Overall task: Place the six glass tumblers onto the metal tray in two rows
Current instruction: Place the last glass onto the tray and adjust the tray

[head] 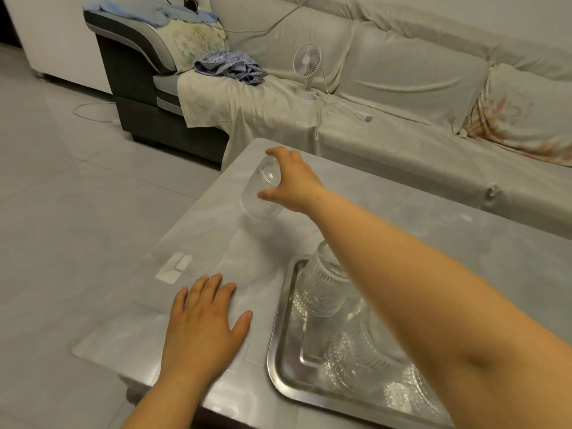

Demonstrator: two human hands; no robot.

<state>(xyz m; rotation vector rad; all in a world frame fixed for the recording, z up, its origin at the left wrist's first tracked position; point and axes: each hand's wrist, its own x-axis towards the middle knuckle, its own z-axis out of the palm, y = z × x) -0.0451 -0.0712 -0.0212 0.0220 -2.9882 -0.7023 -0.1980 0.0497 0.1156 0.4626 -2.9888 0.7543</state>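
A ribbed glass tumbler (pixel 258 198) stands upside down on the grey table near its far left corner. My right hand (pixel 291 181) grips its upturned base from above with thumb and fingers. The metal tray (pixel 280 351) lies at the near right of the table. Upside-down tumblers stand on the tray: one at its far left corner (pixel 322 289), another nearer (pixel 356 351), and a third (pixel 408 394) at the front, partly hidden by my right forearm. My left hand (pixel 204 323) rests flat on the table, left of the tray, fingers spread.
The grey table (pixel 216 243) has its left edge and near edge close to my hands. A covered sofa (pixel 402 88) runs behind the table, with a small white fan (pixel 306 69) and crumpled clothes (pixel 229 68) on it. Tiled floor lies to the left.
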